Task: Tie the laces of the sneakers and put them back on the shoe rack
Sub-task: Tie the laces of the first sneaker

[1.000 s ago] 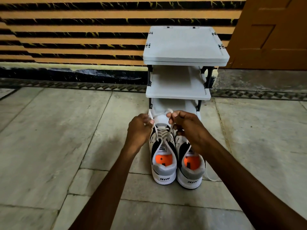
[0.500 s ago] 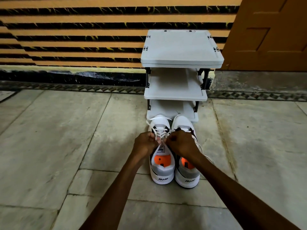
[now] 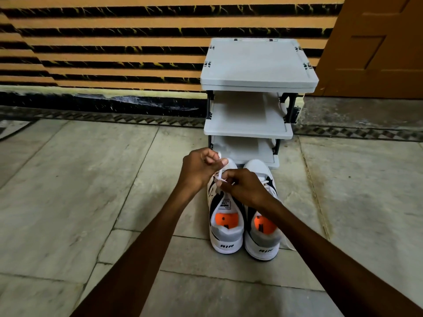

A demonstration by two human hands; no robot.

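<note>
Pinching one white lace (image 3: 220, 173), left hand (image 3: 201, 169) and right hand (image 3: 246, 187) grip above the white-black left sneaker (image 3: 225, 225)

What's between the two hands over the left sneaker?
Head view: a white lace runs from left hand to right hand, above the left sneaker.

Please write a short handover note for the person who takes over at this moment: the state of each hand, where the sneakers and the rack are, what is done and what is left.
Left hand: closed grip on one end of the white lace, raised above the left sneaker.
Right hand: closed grip pinching the same lace just above the tongue.
Both sneakers stand side by side on the floor, toes toward the grey shoe rack; its visible shelves hold no shoes.
Done: nothing finished; a knot on the left sneaker is in progress.
Left: finish this knot, tie the right sneaker, whose lace trails loose on the floor, then put both on the rack.
</note>
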